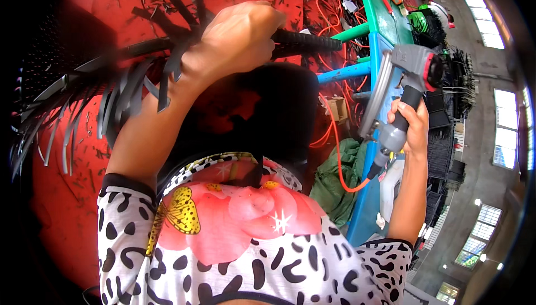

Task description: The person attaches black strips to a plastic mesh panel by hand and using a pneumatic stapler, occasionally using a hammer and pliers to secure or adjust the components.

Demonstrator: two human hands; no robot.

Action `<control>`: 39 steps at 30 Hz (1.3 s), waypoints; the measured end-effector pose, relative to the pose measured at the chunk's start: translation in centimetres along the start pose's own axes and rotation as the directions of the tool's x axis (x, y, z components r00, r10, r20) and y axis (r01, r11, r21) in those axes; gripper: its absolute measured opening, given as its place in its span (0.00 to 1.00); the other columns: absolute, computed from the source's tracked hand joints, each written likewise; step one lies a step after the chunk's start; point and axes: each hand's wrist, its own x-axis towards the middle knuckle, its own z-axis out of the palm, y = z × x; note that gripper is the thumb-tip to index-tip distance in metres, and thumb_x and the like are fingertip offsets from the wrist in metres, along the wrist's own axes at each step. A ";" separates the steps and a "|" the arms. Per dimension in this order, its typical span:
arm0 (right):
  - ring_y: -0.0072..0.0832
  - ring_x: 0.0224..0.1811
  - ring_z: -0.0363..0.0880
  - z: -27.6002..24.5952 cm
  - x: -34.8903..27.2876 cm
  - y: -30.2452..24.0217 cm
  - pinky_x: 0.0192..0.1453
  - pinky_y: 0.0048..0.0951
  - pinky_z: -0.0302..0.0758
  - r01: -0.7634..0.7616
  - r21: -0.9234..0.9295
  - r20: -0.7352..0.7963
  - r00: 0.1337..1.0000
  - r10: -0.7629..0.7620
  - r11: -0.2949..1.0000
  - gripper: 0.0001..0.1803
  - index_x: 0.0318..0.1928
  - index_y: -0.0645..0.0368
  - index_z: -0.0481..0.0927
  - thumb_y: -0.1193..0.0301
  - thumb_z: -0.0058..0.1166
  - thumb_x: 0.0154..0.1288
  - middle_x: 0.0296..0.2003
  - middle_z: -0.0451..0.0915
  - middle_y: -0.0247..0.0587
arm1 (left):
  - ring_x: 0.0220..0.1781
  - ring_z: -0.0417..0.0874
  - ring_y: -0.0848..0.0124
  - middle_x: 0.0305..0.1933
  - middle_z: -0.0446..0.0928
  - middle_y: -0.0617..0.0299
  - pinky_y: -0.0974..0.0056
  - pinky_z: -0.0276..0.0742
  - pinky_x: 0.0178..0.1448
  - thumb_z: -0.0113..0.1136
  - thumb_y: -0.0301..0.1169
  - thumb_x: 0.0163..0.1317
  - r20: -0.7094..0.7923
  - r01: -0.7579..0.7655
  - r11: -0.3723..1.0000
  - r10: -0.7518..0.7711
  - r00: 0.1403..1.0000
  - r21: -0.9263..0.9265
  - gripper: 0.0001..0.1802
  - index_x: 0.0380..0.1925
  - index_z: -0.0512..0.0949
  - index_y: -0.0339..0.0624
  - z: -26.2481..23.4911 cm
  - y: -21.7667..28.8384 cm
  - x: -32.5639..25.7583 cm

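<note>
Closest to me, my patterned shirt [245, 249] fills the lower frame, with both forearms rising out of it. My left hand [240, 40] has its fingers clenched around a black ribbed tube [304, 41] that runs across the upper middle; loose black strips [128, 95] hang off its left end like a fringe, over the red floor [61, 204] strewn with black offcuts. My right hand [410, 126] grasps the dark handle of a grey power tool [410, 76] with a red end cap, held upright just beside the blue-green desk [379, 20]; an orange cord [338, 160] trails from its base.

I judge the step in hand is trimming: the tube is held steady while the tool stands apart, not yet on it. The next move calls for bringing the tool's working edge to the strips without loosening the left grip, keeping the cord clear.

Below the desk sit a small brown carton [336, 108] and a green sack [335, 179]. Farther right, black crates [446, 137] are stacked; any labels are too small to tell.
</note>
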 end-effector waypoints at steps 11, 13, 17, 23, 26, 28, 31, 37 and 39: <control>0.48 0.59 0.70 -7.6 11.5 16.8 0.62 0.43 0.67 -0.522 -0.777 -0.501 0.851 0.156 0.352 0.38 0.63 0.64 0.57 0.61 0.55 0.54 0.55 0.71 0.59 | 0.41 0.78 0.52 0.38 0.77 0.48 0.61 0.73 0.47 0.62 0.21 0.44 0.008 0.043 0.998 -0.042 0.999 -0.050 0.19 0.40 0.77 0.33 -0.4 0.7 -1.5; 0.49 0.60 0.69 -8.1 12.6 16.1 0.63 0.43 0.67 -0.606 -0.683 -0.549 0.794 0.260 0.407 0.42 0.66 0.61 0.53 0.58 0.55 0.56 0.57 0.70 0.60 | 0.43 0.79 0.59 0.39 0.77 0.50 0.65 0.71 0.50 0.60 0.18 0.43 0.035 0.112 0.988 -0.109 0.993 -0.103 0.20 0.42 0.76 0.32 -0.6 1.3 -1.0; 0.52 0.55 0.73 -13.4 11.9 17.4 0.58 0.42 0.70 -0.386 -0.641 -0.577 0.812 -0.085 0.663 0.40 0.62 0.62 0.62 0.52 0.58 0.55 0.51 0.75 0.58 | 0.43 0.79 0.66 0.40 0.78 0.54 0.67 0.70 0.51 0.58 0.16 0.43 0.062 0.174 0.971 -0.166 0.984 -0.162 0.22 0.44 0.76 0.31 -0.6 0.3 -0.5; 0.51 0.48 0.76 -22.8 2.3 23.7 0.53 0.44 0.72 -0.565 -0.739 -0.656 0.728 -0.199 0.368 0.22 0.43 0.62 0.75 0.56 0.54 0.56 0.43 0.78 0.59 | 0.49 0.76 0.68 0.44 0.77 0.57 0.68 0.67 0.58 0.58 0.15 0.45 0.069 0.203 0.967 -0.194 0.979 -0.153 0.24 0.47 0.76 0.31 -1.0 -0.1 0.2; 0.53 0.51 0.74 -21.8 1.8 24.3 0.56 0.44 0.70 -0.636 -0.698 -0.634 0.763 0.131 0.330 0.23 0.46 0.62 0.75 0.57 0.54 0.56 0.45 0.77 0.60 | 0.48 0.77 0.67 0.44 0.77 0.57 0.67 0.67 0.58 0.58 0.16 0.45 0.081 0.249 0.964 -0.242 0.967 -0.096 0.24 0.47 0.76 0.32 -1.7 -0.7 -0.2; 0.53 0.56 0.70 -21.7 3.4 27.7 0.61 0.43 0.66 -0.530 -0.712 -0.583 0.812 0.034 0.460 0.27 0.52 0.62 0.73 0.57 0.54 0.56 0.50 0.74 0.61 | 0.46 0.77 0.66 0.42 0.77 0.56 0.66 0.68 0.56 0.58 0.17 0.45 0.064 0.225 0.971 -0.220 0.973 -0.078 0.23 0.47 0.76 0.32 -2.6 -1.2 -1.0; 0.30 0.39 0.76 -23.4 5.0 30.6 0.37 0.35 0.75 -0.622 -0.496 -0.608 0.747 0.269 0.606 0.34 0.65 0.57 0.59 0.66 0.53 0.59 0.42 0.74 0.47 | 0.41 0.80 0.61 0.37 0.78 0.50 0.65 0.72 0.50 0.60 0.21 0.44 0.016 0.171 0.985 -0.170 0.985 -0.039 0.21 0.43 0.76 0.31 -3.1 0.4 -1.3; 0.38 0.37 0.74 -28.9 0.2 33.8 0.41 0.38 0.71 -0.506 -0.357 -0.699 0.702 0.135 0.786 0.15 0.39 0.72 0.71 0.73 0.49 0.52 0.35 0.75 0.55 | 0.39 0.79 0.60 0.36 0.77 0.52 0.63 0.73 0.48 0.62 0.21 0.42 -0.011 0.087 0.995 -0.088 0.996 -0.057 0.23 0.44 0.76 0.34 -1.5 1.0 1.2; 0.41 0.40 0.75 -20.4 0.6 27.3 0.45 0.39 0.70 -0.543 -0.432 -0.637 0.749 0.183 0.720 0.21 0.47 0.70 0.69 0.71 0.51 0.53 0.38 0.75 0.60 | 0.36 0.78 0.59 0.33 0.77 0.54 0.62 0.73 0.44 0.62 0.23 0.42 -0.070 0.046 0.999 -0.045 0.997 0.010 0.21 0.41 0.76 0.36 -1.8 1.2 1.2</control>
